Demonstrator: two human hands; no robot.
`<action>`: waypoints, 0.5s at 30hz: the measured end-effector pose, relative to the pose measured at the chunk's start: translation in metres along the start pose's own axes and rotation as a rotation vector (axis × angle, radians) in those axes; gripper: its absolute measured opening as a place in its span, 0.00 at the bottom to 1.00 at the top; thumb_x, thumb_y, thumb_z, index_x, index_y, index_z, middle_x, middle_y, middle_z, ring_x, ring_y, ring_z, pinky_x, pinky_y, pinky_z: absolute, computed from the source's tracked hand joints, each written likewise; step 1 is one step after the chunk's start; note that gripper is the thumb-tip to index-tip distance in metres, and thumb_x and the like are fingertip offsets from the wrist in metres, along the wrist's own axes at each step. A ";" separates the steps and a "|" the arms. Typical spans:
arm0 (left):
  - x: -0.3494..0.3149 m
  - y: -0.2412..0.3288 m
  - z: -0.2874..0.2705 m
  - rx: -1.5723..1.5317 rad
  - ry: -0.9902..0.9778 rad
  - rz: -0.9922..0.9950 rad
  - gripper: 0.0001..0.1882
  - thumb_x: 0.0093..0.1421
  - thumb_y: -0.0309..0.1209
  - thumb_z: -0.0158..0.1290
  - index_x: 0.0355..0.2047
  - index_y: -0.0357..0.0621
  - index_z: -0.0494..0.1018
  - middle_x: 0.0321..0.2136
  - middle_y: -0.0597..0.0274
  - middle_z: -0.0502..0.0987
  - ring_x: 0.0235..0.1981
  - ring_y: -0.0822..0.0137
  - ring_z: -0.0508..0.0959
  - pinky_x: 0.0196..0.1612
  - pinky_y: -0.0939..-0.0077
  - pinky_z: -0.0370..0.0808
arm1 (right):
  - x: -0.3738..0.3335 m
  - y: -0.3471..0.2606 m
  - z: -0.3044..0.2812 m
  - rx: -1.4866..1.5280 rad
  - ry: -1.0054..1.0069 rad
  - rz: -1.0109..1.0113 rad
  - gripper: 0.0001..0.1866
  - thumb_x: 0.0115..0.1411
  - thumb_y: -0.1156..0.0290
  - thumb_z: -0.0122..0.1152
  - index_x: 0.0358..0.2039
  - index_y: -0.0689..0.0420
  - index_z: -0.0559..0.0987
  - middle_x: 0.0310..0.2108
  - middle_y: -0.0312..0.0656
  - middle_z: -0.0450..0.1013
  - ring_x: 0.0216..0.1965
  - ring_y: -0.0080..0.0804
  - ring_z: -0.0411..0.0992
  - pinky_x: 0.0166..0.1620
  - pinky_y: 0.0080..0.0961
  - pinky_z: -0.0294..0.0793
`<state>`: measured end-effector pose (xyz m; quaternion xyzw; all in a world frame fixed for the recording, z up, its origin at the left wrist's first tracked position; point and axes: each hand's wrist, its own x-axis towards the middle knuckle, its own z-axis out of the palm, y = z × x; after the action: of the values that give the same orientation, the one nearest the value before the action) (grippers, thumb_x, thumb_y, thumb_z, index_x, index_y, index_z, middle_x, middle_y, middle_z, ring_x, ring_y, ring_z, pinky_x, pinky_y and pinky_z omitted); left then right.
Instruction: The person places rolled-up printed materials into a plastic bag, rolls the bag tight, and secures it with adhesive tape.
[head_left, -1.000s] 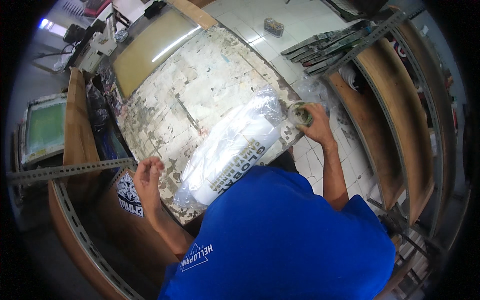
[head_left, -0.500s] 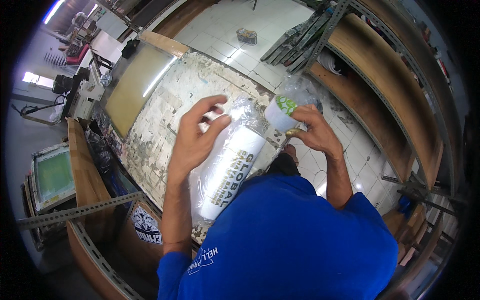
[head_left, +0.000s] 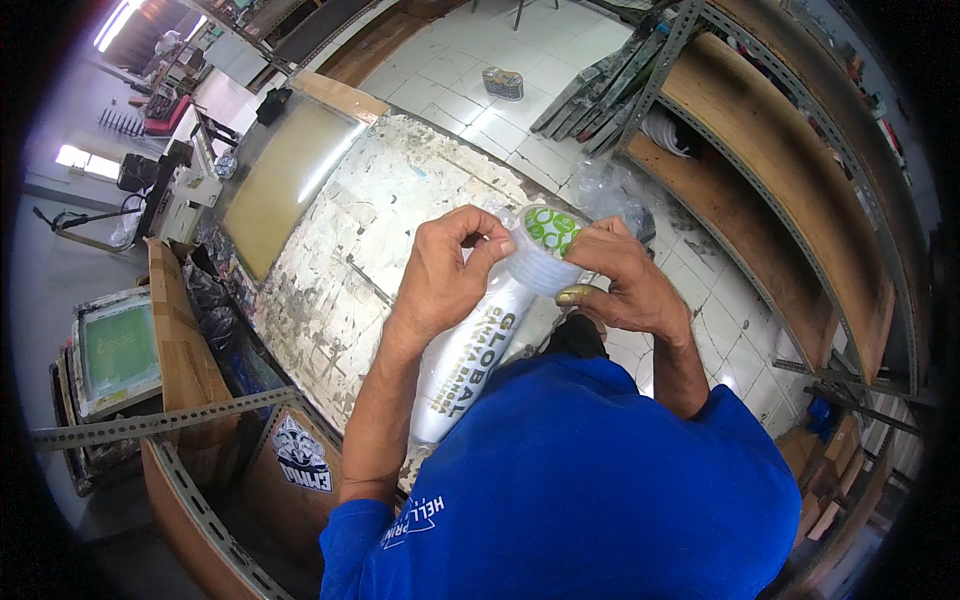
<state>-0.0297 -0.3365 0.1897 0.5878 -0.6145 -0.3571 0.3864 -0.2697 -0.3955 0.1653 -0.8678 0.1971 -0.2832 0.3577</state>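
Note:
My right hand (head_left: pixel 628 275) grips a roll of clear tape (head_left: pixel 540 270) whose core is green and white inside; its thumb presses the outer side. Against the roll's left edge, the thumb and forefinger of my left hand (head_left: pixel 455 262) are pinched together on the tape. Whether a loose end of tape lies between them is too small to tell. Under both hands a white bundle (head_left: pixel 470 345) with printed lettering, in a clear plastic bag, lies slantwise on the worktable (head_left: pixel 370 210). My left hand and the roll hide the bundle's far end.
A framed yellowish screen (head_left: pixel 290 180) rests at the table's far left. Left of the table stand a cardboard sheet (head_left: pixel 185 340) and a green screen frame (head_left: pixel 120 345). Metal-framed wooden shelves (head_left: pixel 770 150) rise on the right, with clear plastic (head_left: pixel 608 190) beside the table edge.
My left hand has moved right and closed from a loose, spread pose into a pinch at the tape roll. The roll has tipped so that more of its green core shows.

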 end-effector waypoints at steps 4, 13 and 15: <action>-0.006 0.003 -0.004 0.064 0.126 -0.033 0.05 0.63 0.24 0.52 0.32 0.33 0.72 0.28 0.62 0.77 0.32 0.74 0.76 0.40 0.78 0.74 | 0.005 -0.001 0.004 0.012 0.084 0.039 0.24 0.44 0.61 0.75 0.42 0.55 0.79 0.36 0.39 0.77 0.40 0.38 0.71 0.51 0.35 0.63; -0.013 -0.016 -0.011 -0.170 0.254 -0.144 0.07 0.59 0.26 0.59 0.30 0.35 0.72 0.25 0.65 0.75 0.27 0.76 0.74 0.35 0.81 0.72 | 0.017 0.002 0.006 -0.008 0.075 0.014 0.30 0.40 0.59 0.78 0.44 0.58 0.78 0.39 0.43 0.77 0.42 0.42 0.73 0.47 0.37 0.69; -0.014 -0.009 -0.015 -0.028 0.295 -0.164 0.08 0.56 0.25 0.62 0.27 0.36 0.73 0.23 0.66 0.76 0.25 0.78 0.73 0.32 0.82 0.71 | 0.021 0.002 0.007 0.011 0.104 -0.074 0.31 0.40 0.60 0.77 0.46 0.55 0.78 0.37 0.42 0.77 0.40 0.43 0.72 0.44 0.37 0.71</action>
<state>-0.0125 -0.3228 0.1875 0.6765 -0.4963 -0.3057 0.4501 -0.2496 -0.4042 0.1667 -0.8566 0.1816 -0.3422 0.3408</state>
